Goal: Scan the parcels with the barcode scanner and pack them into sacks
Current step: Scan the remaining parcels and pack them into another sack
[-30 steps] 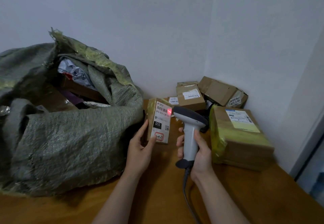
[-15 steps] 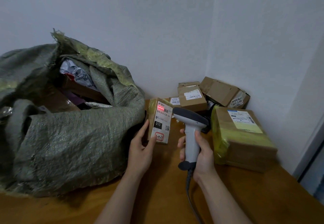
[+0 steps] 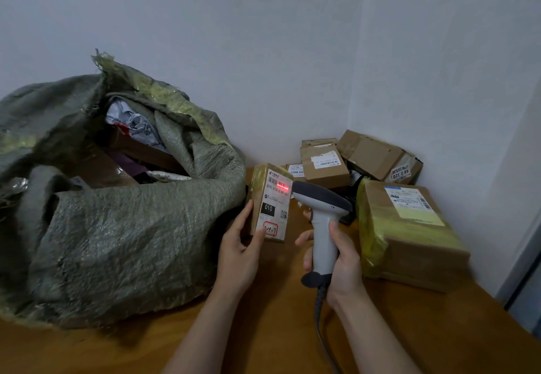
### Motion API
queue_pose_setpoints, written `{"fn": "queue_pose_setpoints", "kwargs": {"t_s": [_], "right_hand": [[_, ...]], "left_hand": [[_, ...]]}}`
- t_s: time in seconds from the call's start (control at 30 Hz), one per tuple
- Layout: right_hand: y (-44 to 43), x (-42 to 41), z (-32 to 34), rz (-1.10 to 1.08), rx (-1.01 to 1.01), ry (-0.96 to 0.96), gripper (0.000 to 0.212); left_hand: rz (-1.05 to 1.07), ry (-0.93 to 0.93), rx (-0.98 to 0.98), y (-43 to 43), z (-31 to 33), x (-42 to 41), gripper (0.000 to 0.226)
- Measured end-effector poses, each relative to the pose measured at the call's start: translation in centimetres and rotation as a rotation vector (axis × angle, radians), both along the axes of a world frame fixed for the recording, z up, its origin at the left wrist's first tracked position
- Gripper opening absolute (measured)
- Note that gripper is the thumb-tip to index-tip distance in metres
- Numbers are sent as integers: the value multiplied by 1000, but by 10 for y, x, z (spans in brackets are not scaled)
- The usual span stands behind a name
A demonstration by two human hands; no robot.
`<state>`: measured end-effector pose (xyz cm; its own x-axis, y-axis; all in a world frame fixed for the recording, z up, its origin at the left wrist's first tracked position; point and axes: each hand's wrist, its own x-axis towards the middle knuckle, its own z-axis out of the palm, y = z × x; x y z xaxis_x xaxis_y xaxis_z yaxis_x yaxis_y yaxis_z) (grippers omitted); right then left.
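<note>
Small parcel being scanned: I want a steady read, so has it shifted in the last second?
No. The small parcel keeps its place beside the sack, held by the left hand; only the camera drifted slightly.

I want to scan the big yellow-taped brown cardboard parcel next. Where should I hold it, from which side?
Likely its yellow-taped left end, approached from the left. The big brown cardboard parcel lies flat, label up, with the wall close on its right. The left hand must first free itself from the small brown parcel; the right hand holds the grey barcode scanner.
</note>
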<state>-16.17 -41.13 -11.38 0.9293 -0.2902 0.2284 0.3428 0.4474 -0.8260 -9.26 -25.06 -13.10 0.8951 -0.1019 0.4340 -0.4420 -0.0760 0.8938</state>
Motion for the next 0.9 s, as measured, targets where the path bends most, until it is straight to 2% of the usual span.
{"fn": "queue_pose_setpoints", "kwargs": {"t_s": [0.17, 0.27, 0.47, 0.57, 0.77, 0.8, 0.9], "right_hand": [[9, -1, 2, -24, -29, 3, 42], [23, 0, 14, -64, -25, 72, 40], [64, 3, 68, 71, -40, -1, 23], [92, 13, 95, 140, -51, -23, 24], [141, 40, 127, 153, -143, 3, 16], [145, 46, 127, 155, -142, 11, 16], [154, 59, 126, 153, -142, 10, 29]], "left_hand": [[25, -93, -25, 1, 8, -13, 54], [47, -160, -32, 7, 26, -23, 51], [205, -337, 68, 56, 89, -23, 50], [279, -247, 102, 96, 116, 0, 47], [439, 3, 112, 169, 154, 41, 12], [465, 52, 154, 181, 159, 46, 15], [504, 185, 300, 203, 168, 63, 52]]}}
